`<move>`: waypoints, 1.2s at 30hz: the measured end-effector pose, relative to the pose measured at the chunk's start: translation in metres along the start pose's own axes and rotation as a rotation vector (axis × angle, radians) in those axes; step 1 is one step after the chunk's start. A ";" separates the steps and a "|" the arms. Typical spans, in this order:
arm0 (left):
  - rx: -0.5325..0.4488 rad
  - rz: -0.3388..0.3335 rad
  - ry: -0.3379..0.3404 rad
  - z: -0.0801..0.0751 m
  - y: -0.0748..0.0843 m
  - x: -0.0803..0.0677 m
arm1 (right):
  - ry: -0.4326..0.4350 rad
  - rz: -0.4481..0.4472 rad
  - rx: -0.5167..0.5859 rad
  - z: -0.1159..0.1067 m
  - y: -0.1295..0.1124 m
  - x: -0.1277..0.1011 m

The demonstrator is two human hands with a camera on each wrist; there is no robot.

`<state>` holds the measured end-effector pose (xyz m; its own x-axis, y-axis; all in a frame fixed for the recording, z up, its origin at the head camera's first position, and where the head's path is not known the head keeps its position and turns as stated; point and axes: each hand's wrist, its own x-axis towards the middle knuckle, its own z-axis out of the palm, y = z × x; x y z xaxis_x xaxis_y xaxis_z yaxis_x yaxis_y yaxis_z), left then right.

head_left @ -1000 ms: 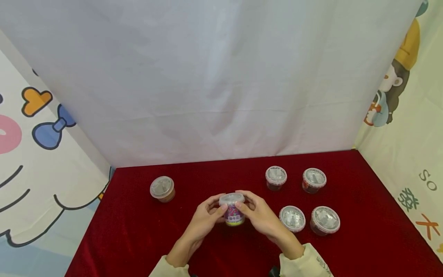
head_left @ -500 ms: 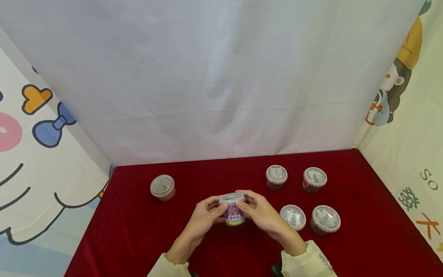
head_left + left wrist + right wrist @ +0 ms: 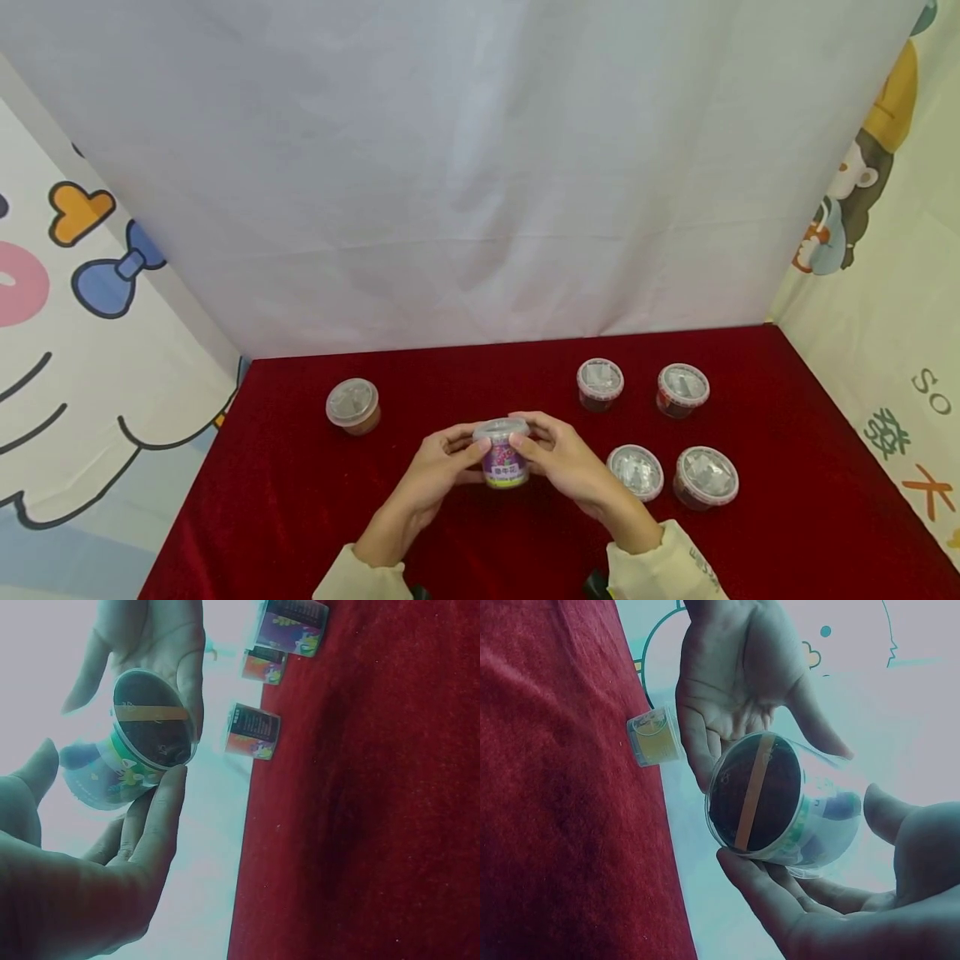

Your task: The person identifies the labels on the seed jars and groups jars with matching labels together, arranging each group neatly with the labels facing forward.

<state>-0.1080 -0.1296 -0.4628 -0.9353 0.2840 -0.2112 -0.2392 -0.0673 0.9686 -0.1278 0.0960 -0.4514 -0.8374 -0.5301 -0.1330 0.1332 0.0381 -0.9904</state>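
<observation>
A small lidded plastic cup [image 3: 506, 468] with a purple flower label is raised above the red cloth, between both hands. My left hand [image 3: 435, 471] grips its left side, thumb on the front near the lid. From the other side my right hand [image 3: 566, 462] holds it in the same way. The cup's underside [image 3: 154, 735] shows in the left wrist view, with dark contents and a pale flat strip across it. In the right wrist view the same cup [image 3: 780, 810] is seen from below, fingertips around its base.
A lidded cup [image 3: 353, 407] with tan contents stands at the left on the red cloth [image 3: 285, 500]. Several dark-filled lidded cups stand to the right, the nearest being a cup [image 3: 635, 472] beside my right forearm. A white curtain [image 3: 450, 208] hangs behind the cloth.
Both hands keep hold of the cup above the cloth. It has shifted only very slightly, and the other cups stay where they were.
</observation>
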 end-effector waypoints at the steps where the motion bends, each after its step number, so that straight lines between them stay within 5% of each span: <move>1: 0.001 -0.003 0.001 0.000 0.000 0.000 | 0.000 0.001 0.001 0.000 0.000 0.000; 28: 0.046 0.003 0.026 -0.003 0.007 -0.001 | -0.035 -0.030 0.031 0.001 0.001 0.003; 36: 0.059 0.013 0.019 -0.017 0.008 -0.007 | -0.043 -0.042 0.023 0.011 0.001 0.012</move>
<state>-0.1083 -0.1485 -0.4557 -0.9431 0.2653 -0.2004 -0.2116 -0.0138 0.9773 -0.1317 0.0806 -0.4534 -0.8192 -0.5665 -0.0890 0.1110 -0.0045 -0.9938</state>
